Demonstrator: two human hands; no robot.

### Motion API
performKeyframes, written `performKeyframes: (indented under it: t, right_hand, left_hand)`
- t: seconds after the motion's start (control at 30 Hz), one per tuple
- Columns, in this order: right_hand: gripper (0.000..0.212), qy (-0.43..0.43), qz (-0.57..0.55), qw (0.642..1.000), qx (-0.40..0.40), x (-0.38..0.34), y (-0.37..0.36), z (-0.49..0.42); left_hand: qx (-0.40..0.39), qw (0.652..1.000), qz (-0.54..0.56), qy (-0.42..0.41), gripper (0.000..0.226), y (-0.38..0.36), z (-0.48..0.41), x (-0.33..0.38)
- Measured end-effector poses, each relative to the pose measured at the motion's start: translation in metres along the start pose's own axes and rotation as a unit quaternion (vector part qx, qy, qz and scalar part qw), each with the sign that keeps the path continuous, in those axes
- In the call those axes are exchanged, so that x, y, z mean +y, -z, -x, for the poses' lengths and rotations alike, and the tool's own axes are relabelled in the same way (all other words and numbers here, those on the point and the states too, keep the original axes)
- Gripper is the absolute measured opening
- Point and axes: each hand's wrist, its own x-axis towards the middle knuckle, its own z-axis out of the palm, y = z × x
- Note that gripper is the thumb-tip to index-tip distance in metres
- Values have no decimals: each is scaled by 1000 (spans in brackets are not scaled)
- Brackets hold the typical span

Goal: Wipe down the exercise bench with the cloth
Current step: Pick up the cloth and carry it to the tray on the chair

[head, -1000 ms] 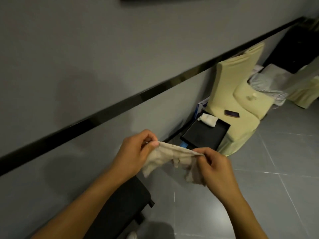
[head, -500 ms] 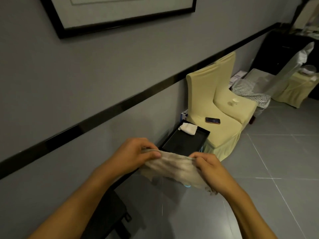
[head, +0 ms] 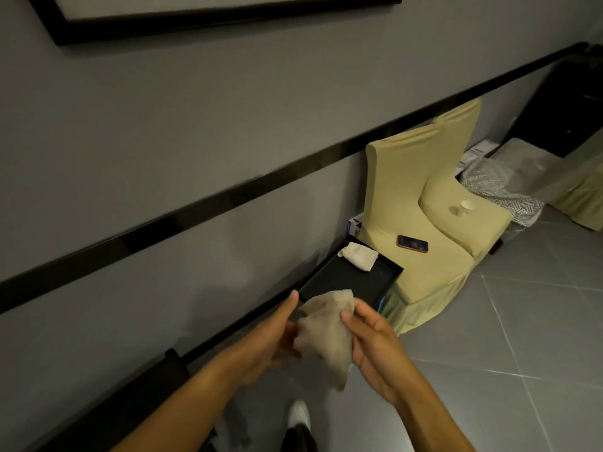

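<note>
I hold a beige cloth point(head: 326, 337) bunched and folded between both hands at chest height, over the floor. My left hand point(head: 274, 334) lies against its left side with the fingers stretched along it. My right hand point(head: 372, 347) pinches its right side, thumb on top. The black exercise bench point(head: 163, 373) shows only as a dark end at the lower left by the wall, mostly hidden under my left forearm.
A black tray point(head: 342, 282) with a white rolled cloth point(head: 359, 256) sits ahead by the wall. Beyond it stand yellow covered chairs point(head: 408, 177) carrying a phone point(head: 412, 244) and a small cup point(head: 466, 205). My shoe point(head: 298, 415) rests on the grey tiled floor.
The cloth was stretched wide between my hands; my hands have come together and it is now folded into a smaller bundle. The view has tilted slightly down.
</note>
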Motion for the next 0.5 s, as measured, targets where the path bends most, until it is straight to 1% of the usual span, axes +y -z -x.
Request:
performKeyframes:
  t: [0.03, 0.1, 0.17, 0.2, 0.27, 0.3, 0.33, 0.37, 0.43, 0.5]
  right_hand:
    - [31, 1, 1, 1000, 17, -4, 4, -11]
    - [32, -5, 17, 999, 47, -15, 11, -37]
    - [32, -8, 64, 996, 68, -26, 16, -61]
    - [31, 2, 108, 990, 88, -31, 20, -72]
    - [29, 27, 188, 975, 111, -41, 30, -98]
    - [28, 35, 203, 971, 119, -46, 37, -109]
    - [27, 40, 208, 970, 118, -50, 42, -119]
    - [26, 39, 212, 970, 110, -53, 47, -126]
    - [25, 33, 212, 973, 82, -61, 56, -140]
    - [23, 31, 207, 976, 51, -70, 65, -152]
  left_hand:
    - [-13, 999, 38, -18, 78, 0, -12, 2]
    - [6, 992, 99, -79, 58, -1, -36, 15]
    - [44, 983, 114, -135, 38, 0, -59, 29]
    - [57, 980, 112, -158, 31, 1, -67, 35]
    - [80, 973, 105, -188, 19, 7, -90, 50]
    - [86, 971, 104, -197, 17, 10, -100, 60]
    - [83, 971, 102, -201, 23, 11, -108, 69]
    - [69, 972, 101, -200, 34, 10, -113, 77]
    - [33, 977, 102, -185, 54, 8, -128, 91]
    - [4, 978, 103, -179, 69, 5, -145, 101]
